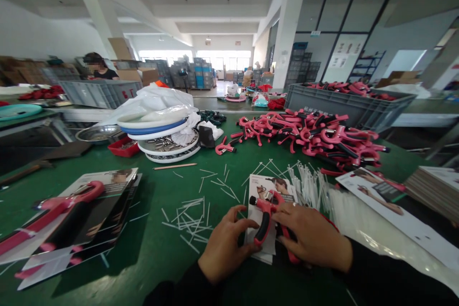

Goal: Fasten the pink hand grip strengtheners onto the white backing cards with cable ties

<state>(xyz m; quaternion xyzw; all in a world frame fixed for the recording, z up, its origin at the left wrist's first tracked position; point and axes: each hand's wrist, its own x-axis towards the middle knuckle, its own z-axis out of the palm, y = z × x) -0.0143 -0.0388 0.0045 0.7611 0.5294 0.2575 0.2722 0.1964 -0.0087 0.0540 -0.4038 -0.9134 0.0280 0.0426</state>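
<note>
A pink hand grip strengthener (264, 220) with black padded handles lies on a printed backing card (256, 185) right in front of me. My left hand (231, 241) pinches its left handle from the side, thumb low and forefinger higher, close to the card's edge. Over the other handle, my right hand (310, 234) is closed, covering much of it and part of the card. Loose white zip ties (191, 220) are scattered left of the card. A thick bunch of zip ties (310, 181) lies just beyond my right hand.
Carded grip strengtheners (68, 210) are stacked at left. A pile of grip strengtheners (304, 134) lies ahead, before a grey crate (322, 103). More backing cards (433, 191) sit at right. White round trays (168, 150) and a red bin (124, 147) stand left of centre. A person (102, 69) is behind.
</note>
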